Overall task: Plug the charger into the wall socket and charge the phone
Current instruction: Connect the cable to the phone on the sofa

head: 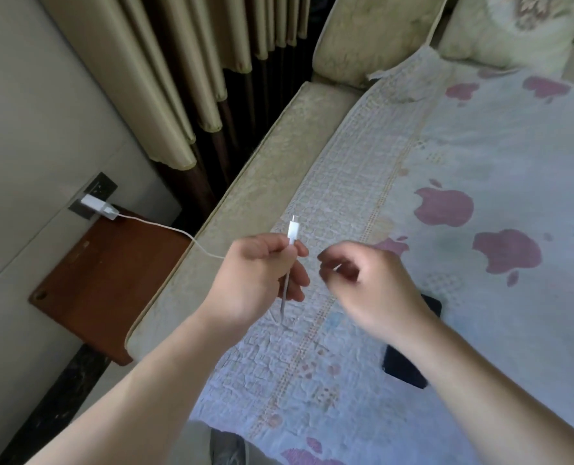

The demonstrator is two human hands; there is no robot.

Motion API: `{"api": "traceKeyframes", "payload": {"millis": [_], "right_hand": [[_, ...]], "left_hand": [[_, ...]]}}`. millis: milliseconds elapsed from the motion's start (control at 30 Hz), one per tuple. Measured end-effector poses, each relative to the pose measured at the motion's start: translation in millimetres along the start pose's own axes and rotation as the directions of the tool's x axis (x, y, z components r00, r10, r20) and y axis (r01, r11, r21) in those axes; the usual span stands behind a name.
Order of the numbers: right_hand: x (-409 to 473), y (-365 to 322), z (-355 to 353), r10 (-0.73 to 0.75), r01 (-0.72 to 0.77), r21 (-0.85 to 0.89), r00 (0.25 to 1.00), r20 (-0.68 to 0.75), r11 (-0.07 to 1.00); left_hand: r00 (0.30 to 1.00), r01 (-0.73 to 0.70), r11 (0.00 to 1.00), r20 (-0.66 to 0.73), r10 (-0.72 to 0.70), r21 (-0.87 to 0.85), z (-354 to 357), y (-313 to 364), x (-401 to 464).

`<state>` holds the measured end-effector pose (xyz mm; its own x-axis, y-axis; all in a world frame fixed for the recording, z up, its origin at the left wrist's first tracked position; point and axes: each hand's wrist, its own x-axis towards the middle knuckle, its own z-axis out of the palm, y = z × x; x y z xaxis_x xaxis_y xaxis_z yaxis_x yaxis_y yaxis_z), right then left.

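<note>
Left grip point(262, 273) pinches the cable point(165, 226) below its plug point(293, 229); right grip point(366, 283), at 3 o'clock, is loosely curled, empty; charger point(96, 206) sits in the socket point(92, 196)

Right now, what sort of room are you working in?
Probably a home living room: a cushioned sofa under a quilted cover, long curtains nearby, and a wall socket with the charger plugged in.

Soft daylight, gentle shadows, wide-angle bending at edges, right hand point(373, 286) motion-blurred
</note>
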<state>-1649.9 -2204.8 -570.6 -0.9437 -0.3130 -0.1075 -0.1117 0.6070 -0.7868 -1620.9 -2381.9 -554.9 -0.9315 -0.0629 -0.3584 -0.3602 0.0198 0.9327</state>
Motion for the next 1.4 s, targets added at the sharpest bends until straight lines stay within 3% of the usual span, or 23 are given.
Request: {"api": "traceKeyframes", "payload": {"millis": [200, 433, 733, 1000, 1233, 1400], "right_hand": [[2, -16, -43, 0.004, -0.015, 0.236, 0.999, 0.049, 0.972], [-26, -10, -42, 0.078, -0.112, 0.128, 0.966, 0.247, 0.985], [-105, 13, -25, 0.199, -0.226, 0.093, 0.952, 0.234, 0.97], [-172, 25, -17, 0.221, -0.248, 0.082, 0.943, 0.249, 0.965], [-192, 56, -37, 0.229, -0.251, 0.036, 0.926, 0.299, 0.967], [-188, 97, -59, 0.237, -0.257, 0.014, 0.91, 0.34, 0.966]], "left_hand": [[0.99, 0.064, 0.996, 0.121, -0.071, 0.061, 27, -3, -26], [0.986, 0.048, 0.995, 0.154, -0.061, 0.085, 54, -25, -53], [0.984, 0.04, 0.993, 0.168, -0.058, 0.109, 85, -76, -116], [0.987, 0.058, 0.992, 0.141, -0.073, 0.109, 106, -109, -177], [0.989, 0.088, 0.99, 0.111, -0.1, 0.109, 149, -123, -194], [0.994, 0.1, 0.972, 0.018, -0.107, 0.213, 194, -128, -181]]}}
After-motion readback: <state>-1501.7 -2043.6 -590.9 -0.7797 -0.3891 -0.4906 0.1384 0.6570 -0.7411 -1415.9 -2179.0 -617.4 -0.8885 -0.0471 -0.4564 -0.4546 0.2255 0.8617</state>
